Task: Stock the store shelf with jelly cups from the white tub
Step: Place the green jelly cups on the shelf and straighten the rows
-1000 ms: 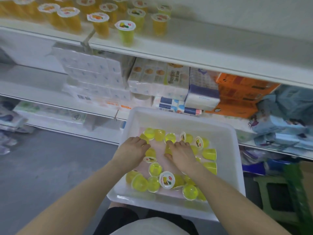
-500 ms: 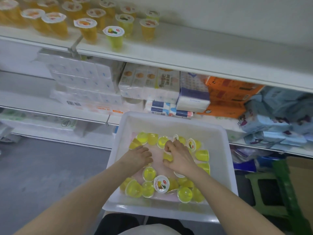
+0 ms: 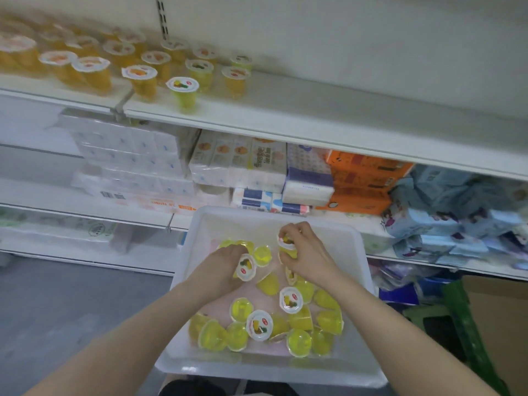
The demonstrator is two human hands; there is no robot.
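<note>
A white tub (image 3: 357, 281) in front of me holds several loose yellow-green jelly cups (image 3: 300, 341), most lying on their sides. My left hand (image 3: 225, 264) grips one jelly cup (image 3: 246, 268) with its white lid facing up, just above the pile. My right hand (image 3: 307, 252) holds another jelly cup (image 3: 287, 247) lifted near the tub's far side. On the top shelf (image 3: 314, 110) stand several orange and green jelly cups at the left, the nearest a green one (image 3: 185, 92).
Tissue and paper packs (image 3: 243, 164) fill the shelf below, with orange boxes (image 3: 363, 181) and blue packs (image 3: 445, 221) to the right. A green stool (image 3: 468, 324) and a cardboard box (image 3: 503, 324) stand at the lower right. Grey floor (image 3: 57, 304) lies at the left.
Both hands were pressed down among the cups in the tub; now each has closed round a cup and lifted it. The view has tilted up toward the shelf.
</note>
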